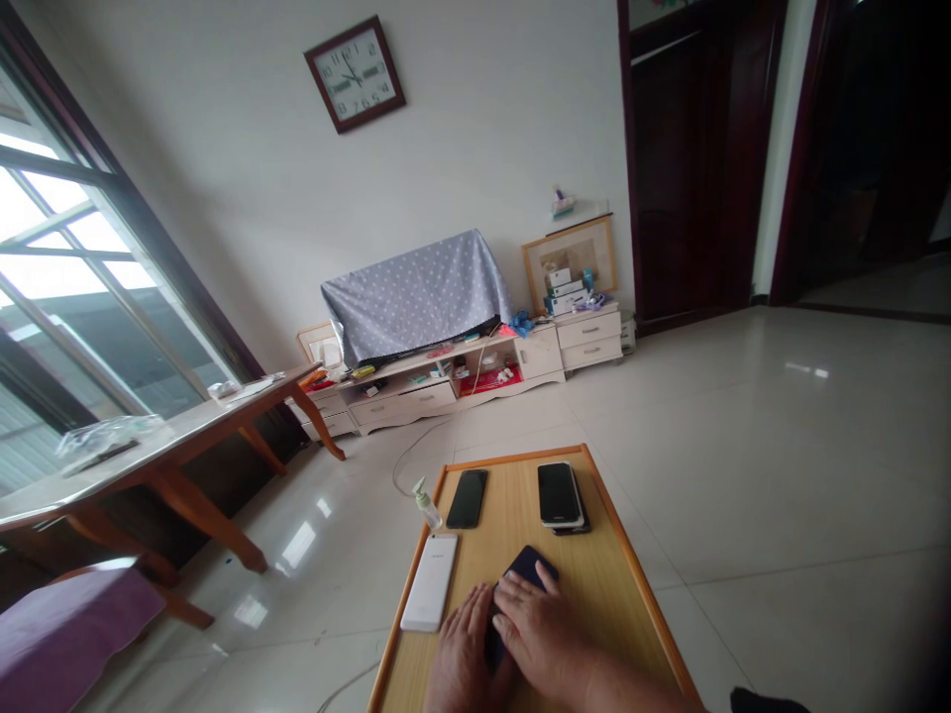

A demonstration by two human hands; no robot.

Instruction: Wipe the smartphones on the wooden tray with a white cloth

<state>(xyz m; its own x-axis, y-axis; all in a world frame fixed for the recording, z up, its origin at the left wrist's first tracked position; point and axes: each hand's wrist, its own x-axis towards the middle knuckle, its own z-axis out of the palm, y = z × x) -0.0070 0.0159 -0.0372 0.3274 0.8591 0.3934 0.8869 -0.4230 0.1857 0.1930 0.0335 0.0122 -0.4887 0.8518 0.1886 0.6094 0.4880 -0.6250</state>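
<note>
A dark blue phone-like slab (529, 562) with rounded corners lies at a slant on the small wooden-topped table (512, 495), partly covered by both hands. My left hand (462, 649) is closed along its left edge, fingers together and the thumb side near its lower end. Across its face lies my right hand (539, 624), fingers stretched and slightly apart. To the left is a white phone (431, 584), back up. Farther off, a black phone (468, 498) lies flat. On the right, another black-screened phone (559, 492) rests on top of a dark one (576, 525).
A clear pump bottle (427, 507) stands by the table's left edge. Past the tiled floor (743, 446) is a white TV cabinet (416, 401) under a spotted grey cloth (416, 297). A long wooden table (170, 436) and a purple-covered seat (74, 634) are at left.
</note>
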